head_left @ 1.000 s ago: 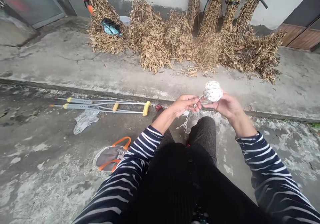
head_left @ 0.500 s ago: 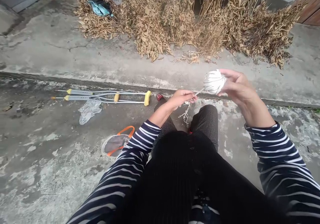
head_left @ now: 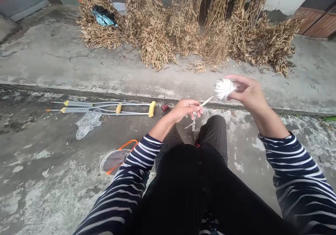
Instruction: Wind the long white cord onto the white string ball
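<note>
My right hand is closed round a white ball of string, held above my knees. A taut length of string runs from the ball down to my left hand, which pinches it. The frayed loose end dangles below my left fingers. Both arms wear dark sleeves with white stripes, and my dark-clothed legs fill the lower middle of the view.
A pair of metal crutches with yellow pads lies on the concrete at left, beside a clear plastic bag. A grey and orange bag lies by my left elbow. Bundles of dried plants stand against the far wall beyond a concrete step.
My right hand has lifted the ball up and to the right, away from my left hand. The string between them has been drawn out longer and tight.
</note>
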The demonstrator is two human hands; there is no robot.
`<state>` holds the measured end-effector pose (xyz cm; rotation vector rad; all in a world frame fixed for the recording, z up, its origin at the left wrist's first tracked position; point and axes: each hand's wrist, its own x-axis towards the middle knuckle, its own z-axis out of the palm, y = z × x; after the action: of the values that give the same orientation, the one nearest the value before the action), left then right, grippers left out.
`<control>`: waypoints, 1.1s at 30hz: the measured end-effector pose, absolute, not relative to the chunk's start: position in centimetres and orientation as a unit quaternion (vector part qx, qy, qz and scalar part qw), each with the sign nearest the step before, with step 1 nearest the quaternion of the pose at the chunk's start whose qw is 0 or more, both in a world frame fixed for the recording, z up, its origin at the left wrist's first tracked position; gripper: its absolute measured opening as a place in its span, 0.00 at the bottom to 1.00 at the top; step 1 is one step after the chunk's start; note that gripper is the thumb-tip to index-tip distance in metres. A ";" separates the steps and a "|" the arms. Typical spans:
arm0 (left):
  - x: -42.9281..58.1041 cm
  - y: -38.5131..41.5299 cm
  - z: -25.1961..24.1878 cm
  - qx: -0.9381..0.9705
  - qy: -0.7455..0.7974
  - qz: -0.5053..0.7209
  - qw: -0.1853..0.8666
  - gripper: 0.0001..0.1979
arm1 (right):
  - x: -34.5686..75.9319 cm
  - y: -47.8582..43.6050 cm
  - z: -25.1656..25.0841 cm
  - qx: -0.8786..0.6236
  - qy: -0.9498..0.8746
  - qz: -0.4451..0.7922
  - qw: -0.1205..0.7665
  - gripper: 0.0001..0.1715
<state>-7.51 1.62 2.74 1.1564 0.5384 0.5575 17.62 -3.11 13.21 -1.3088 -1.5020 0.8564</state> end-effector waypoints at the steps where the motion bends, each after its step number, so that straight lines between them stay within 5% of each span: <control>1: -7.5 1.7 2.6 0.536 0.261 0.259 0.760 0.19 | 17.6 -3.2 13.3 -0.538 -0.612 0.340 0.469 0.31; 7: -7.1 2.2 1.4 0.493 0.317 0.331 0.740 0.18 | 17.1 -3.5 13.2 -0.544 -0.586 0.331 0.501 0.30; 16: -6.2 2.9 1.1 0.449 0.221 0.210 0.840 0.24 | 14.5 -4.2 17.1 -0.464 -0.585 0.356 0.561 0.27; 21: -5.6 1.0 1.4 0.392 0.174 0.306 0.850 0.32 | 15.9 -1.7 16.9 -0.512 -0.581 0.300 0.558 0.28; 33: -9.2 1.3 -0.1 0.448 0.272 0.267 0.809 0.17 | 17.8 -1.5 15.4 -0.509 -0.635 0.270 0.514 0.26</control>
<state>-9.18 1.30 -0.10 0.9582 0.5818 0.5708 17.84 -1.47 15.39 -1.2243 -1.5261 0.6500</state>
